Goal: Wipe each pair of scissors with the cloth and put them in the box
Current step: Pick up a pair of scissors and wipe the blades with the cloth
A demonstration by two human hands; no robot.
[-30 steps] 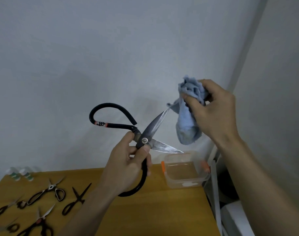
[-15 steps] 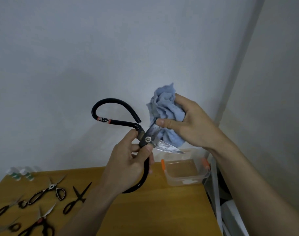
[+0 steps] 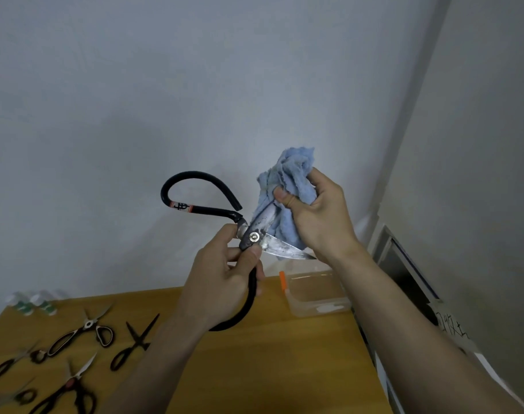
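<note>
The scissors (image 3: 256, 238) sit in the middle of the frame, held up in front of the wall (image 3: 195, 85), blades open in a V and the black loop handles spread, one arching to the upper left and the other curving down behind my left hand (image 3: 221, 282). That hand grips them just below the pivot, fingers curled round the lower handle and thumb beside the screw. My right hand (image 3: 317, 218) is bunched round the cloth (image 3: 287, 180), pinching it over the upper blade; only the part of that blade nearest the pivot shows, and the tip is buried in the folds. A second ago the cloth was off at the blade's tip, higher and further right; half a second ago it was down near the pivot; now it sits further out along the blade. The lower blade points bare to the right, above the box (image 3: 316, 297), which stands on the table (image 3: 284, 369) right of centre, with an orange clip on its left end. Five more pairs of scissors (image 3: 84, 333) lie at the lower left, with small bottles (image 3: 33, 304) behind them.
</note>
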